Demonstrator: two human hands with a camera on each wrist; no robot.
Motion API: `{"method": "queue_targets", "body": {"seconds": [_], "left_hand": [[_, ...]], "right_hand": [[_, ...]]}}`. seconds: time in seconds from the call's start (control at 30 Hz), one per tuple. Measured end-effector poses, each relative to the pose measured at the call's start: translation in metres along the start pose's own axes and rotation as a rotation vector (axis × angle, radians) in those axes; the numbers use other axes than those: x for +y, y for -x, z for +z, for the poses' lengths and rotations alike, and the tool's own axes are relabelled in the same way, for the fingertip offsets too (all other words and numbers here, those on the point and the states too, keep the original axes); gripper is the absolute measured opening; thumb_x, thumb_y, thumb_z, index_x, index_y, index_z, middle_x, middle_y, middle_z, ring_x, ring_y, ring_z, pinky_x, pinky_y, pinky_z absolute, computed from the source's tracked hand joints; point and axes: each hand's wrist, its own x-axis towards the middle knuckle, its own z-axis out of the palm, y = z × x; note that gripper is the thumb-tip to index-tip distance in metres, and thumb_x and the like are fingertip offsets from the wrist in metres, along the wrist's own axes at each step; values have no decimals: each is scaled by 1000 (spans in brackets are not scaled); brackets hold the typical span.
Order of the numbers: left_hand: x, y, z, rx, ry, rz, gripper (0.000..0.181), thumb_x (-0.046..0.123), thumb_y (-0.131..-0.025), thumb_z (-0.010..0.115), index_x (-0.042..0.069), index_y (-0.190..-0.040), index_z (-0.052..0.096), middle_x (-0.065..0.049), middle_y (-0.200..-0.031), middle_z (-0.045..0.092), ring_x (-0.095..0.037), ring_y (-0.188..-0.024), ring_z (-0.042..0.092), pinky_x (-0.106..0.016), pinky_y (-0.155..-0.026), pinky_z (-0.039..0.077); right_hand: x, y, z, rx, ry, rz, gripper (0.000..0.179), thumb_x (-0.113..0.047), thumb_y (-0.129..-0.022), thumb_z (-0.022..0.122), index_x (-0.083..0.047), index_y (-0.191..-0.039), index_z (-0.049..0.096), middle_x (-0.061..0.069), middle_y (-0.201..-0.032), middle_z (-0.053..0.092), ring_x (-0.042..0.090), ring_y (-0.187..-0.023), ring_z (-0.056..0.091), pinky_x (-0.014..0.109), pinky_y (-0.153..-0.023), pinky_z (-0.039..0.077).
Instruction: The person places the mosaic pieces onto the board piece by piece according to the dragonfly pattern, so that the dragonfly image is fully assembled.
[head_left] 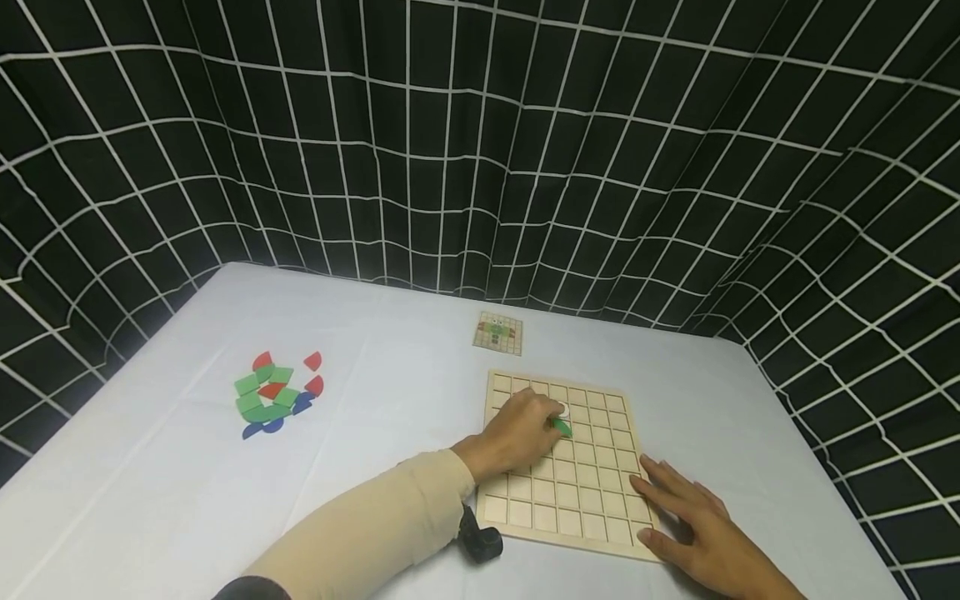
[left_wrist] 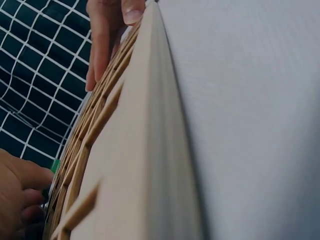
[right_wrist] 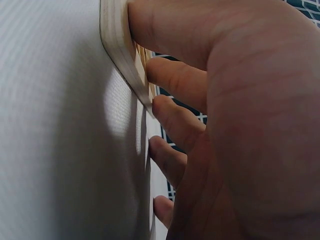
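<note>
My left hand (head_left: 521,429) is over the upper middle of a wooden grid board (head_left: 577,525), its fingers curled at a green curved piece (head_left: 563,428). In the left wrist view the fingertips meet that green piece (left_wrist: 55,165) at the board's surface. Just above it a white round piece (head_left: 564,410) lies in a cell, partly covered by the fingers. My right hand (head_left: 693,525) rests on the board's right edge with spread fingers. Seen from the right wrist, the thumb (right_wrist: 165,22) presses on the board's corner (right_wrist: 117,35).
Green, red and blue flat pieces (head_left: 251,403) lie in a loose cluster on the white table at left. Behind the board is a small pattern card (head_left: 498,333) with a coloured figure on a grid. A black curtain with white grid lines (head_left: 465,150) surrounds the table.
</note>
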Motion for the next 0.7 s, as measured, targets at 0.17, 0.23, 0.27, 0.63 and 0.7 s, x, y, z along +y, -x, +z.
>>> {"method": "queue_targets", "body": {"seconds": [0.17,0.23,0.27,0.63,0.7], "left_hand": [[-1,1,4,-2,-9,-1,28,8,-92,70,0,-119,71,-5,-109,73,-5,-79,51,-13,-69,45],[0,1,4,0,-17,2,27,9,-92,71,1,-117,72,-4,-106,74,-4,-78,49,-12,-68,44],[0,1,4,1,-20,4,26,9,-92,71,1,-117,72,-3,-105,74,-4,-77,49,-12,-67,44],[1,1,4,13,-20,-9,27,9,-92,71,1,-117,72,-6,-110,73,-6,-86,56,-15,-74,47],[1,2,4,25,-18,-9,26,7,-91,71,1,-116,72,-7,-110,72,-9,-91,59,-17,-79,48]], "right_hand": [[2,0,-1,19,-11,-25,56,-30,-84,80,-12,-135,65,14,-151,47,14,-146,24,72,-97,27],[3,1,0,27,-16,-37,56,-30,-84,80,-12,-135,65,14,-151,46,9,-146,21,72,-96,26],[3,1,0,30,-18,-41,55,-29,-84,80,-12,-134,65,14,-151,46,10,-146,22,72,-96,26],[3,2,0,50,-28,-63,54,-29,-84,80,-14,-134,65,11,-151,47,-14,-140,10,69,-101,24],[3,2,0,52,-29,-66,54,-29,-84,80,-14,-134,65,9,-152,46,-13,-140,11,69,-101,24]]}}
